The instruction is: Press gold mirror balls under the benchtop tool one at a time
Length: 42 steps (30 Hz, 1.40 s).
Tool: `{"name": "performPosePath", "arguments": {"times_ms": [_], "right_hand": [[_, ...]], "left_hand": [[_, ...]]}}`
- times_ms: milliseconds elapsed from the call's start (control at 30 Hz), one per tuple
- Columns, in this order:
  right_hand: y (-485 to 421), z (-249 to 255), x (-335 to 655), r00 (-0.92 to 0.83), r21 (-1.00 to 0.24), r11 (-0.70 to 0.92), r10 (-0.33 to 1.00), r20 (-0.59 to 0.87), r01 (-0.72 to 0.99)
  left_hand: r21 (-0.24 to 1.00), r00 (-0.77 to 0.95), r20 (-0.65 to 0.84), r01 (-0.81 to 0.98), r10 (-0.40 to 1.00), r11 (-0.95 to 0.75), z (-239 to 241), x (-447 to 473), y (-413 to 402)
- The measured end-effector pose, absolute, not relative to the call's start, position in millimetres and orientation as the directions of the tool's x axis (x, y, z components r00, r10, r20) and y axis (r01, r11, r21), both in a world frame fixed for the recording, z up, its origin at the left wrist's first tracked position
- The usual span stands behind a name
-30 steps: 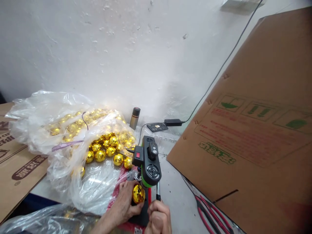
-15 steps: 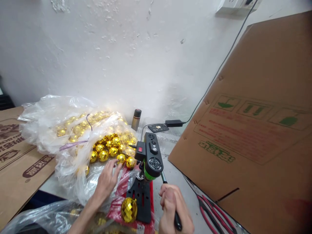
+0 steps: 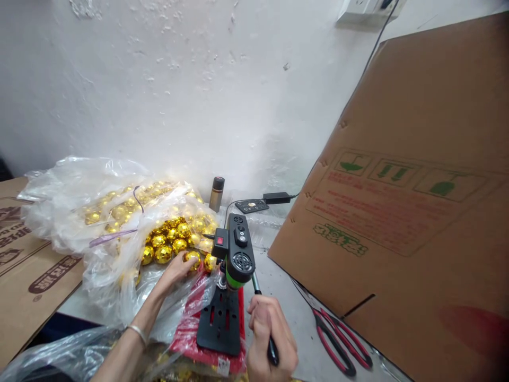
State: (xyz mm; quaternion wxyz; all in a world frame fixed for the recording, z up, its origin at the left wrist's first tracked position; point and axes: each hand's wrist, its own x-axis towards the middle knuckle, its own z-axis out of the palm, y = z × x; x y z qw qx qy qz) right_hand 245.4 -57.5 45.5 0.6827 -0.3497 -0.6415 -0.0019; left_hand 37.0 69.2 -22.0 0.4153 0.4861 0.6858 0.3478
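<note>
The big cardboard box (image 3: 405,212) on the right carries green handling symbols, red print too small to read and a green logo; the flat carton (image 3: 27,265) on the far left shows brown lettering, also unreadable. The left hand (image 3: 177,268) stretches forward to the mouth of the clear plastic bag (image 3: 79,207), its fingers (image 3: 186,260) curled onto a gold faceted ball (image 3: 193,258) at the near edge of the heap. The right hand (image 3: 270,337), near the bottom edge, is closed around the black lever handle (image 3: 262,313) of the small green-and-black drill press (image 3: 234,254), whose black base plate (image 3: 220,321) lies bare on the tabletop (image 3: 294,323). Red-handled scissors (image 3: 338,345) lie to the right.
</note>
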Motion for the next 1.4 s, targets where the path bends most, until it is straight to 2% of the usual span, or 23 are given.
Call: {"name": "performPosePath", "arguments": {"times_ms": [100,167,267,333,433,567,667,733,967,1067,1233,1400], "right_hand": [[-57,57,245,0.163,-0.476,0.755,0.455,0.876,0.451],[-56,67,244,0.182,-0.489,0.749,0.459,0.870,0.447],[-54,82,243,0.203,-0.514,0.730,0.477,0.855,0.450],[-54,87,243,0.193,-0.516,0.721,0.486,0.853,0.462],[-55,91,245,0.167,-0.495,0.718,0.480,0.861,0.490],[-57,90,247,0.137,-0.476,0.712,0.480,0.866,0.517],[-58,89,247,0.125,-0.467,0.726,0.474,0.872,0.505],[-59,87,247,0.123,-0.467,0.730,0.473,0.872,0.498],[-60,80,252,0.098,-0.480,0.734,0.499,0.861,0.480],[-64,73,252,0.094,-0.506,0.726,0.528,0.844,0.467],[-75,48,236,0.284,-0.628,0.644,0.564,0.775,0.436],[-79,31,226,0.362,-0.663,0.605,0.556,0.748,0.441]], "left_hand": [[0.948,-0.130,-0.235,0.186,0.963,0.257,-18,34,37],[0.969,-0.071,-0.245,-0.034,0.967,0.243,-17,38,15],[0.876,-0.004,-0.280,-0.410,0.960,0.254,-21,55,-10],[0.842,-0.019,-0.298,-0.476,0.954,0.254,-29,71,-18],[0.920,-0.084,-0.229,-0.346,0.970,0.187,-47,91,-20],[1.000,-0.161,0.012,0.017,0.987,-0.010,-75,105,-22],[0.943,-0.146,0.188,0.302,0.971,-0.137,-94,106,-26],[0.894,-0.116,0.275,0.397,0.954,-0.209,-104,105,-28],[0.816,-0.067,0.401,0.480,0.914,-0.323,-118,112,-28],[0.834,-0.070,0.352,0.475,0.933,-0.279,-113,114,-28],[0.892,-0.109,0.234,0.420,0.966,-0.169,-104,117,-30],[0.911,-0.115,0.195,0.389,0.974,-0.136,-105,118,-30]]}}
